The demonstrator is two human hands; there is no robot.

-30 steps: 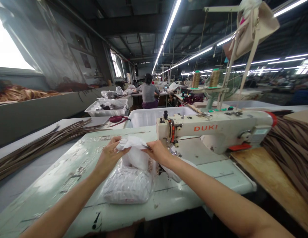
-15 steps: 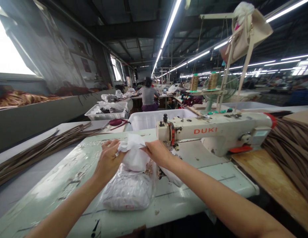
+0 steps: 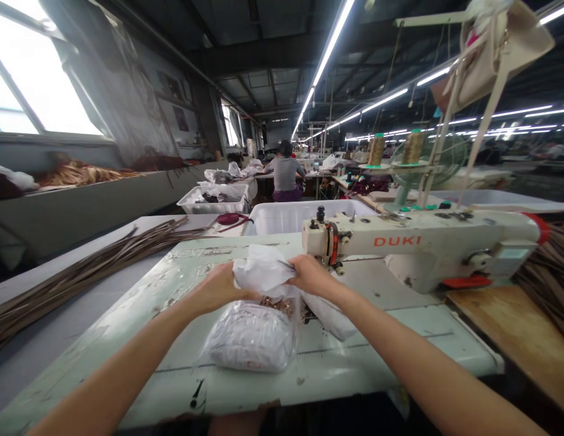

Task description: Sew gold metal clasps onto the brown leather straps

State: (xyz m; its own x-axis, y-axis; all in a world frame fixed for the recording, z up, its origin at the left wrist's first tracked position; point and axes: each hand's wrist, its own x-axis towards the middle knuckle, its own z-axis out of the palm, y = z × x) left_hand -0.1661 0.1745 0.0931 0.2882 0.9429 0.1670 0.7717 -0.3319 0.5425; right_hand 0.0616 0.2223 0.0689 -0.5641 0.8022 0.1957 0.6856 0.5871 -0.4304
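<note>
Between my two hands is a crumpled sheet of white tissue paper (image 3: pixel 258 267), raised just above the sewing table. My left hand (image 3: pixel 222 284) grips its left side, the thumb pointing inward below it. The fingers of my right hand (image 3: pixel 306 275) pinch its right edge, where a thin dark strip shows. Below lies a clear plastic bag (image 3: pixel 252 339) packed with white wrapped pieces. Small gold-coloured metal parts (image 3: pixel 279 304) show behind that bag, partly hidden by the paper. Another white bundle (image 3: pixel 331 316) lies at the right, under my right forearm.
A DUKI sewing machine (image 3: pixel 400 242) stands right of my hands. Long brown strips (image 3: pixel 127 257) lie on the left table. Behind are a white plastic bin (image 3: pixel 304 212), a dark red roll of strap (image 3: pixel 229 219) and a seated person (image 3: pixel 287 172). Thread cones (image 3: pixel 376 150) stand above the machine.
My view has turned a little left. The paper is spread wider and flatter between my hands, and my left hand has turned with its thumb beneath. More of the gold-coloured parts shows.
</note>
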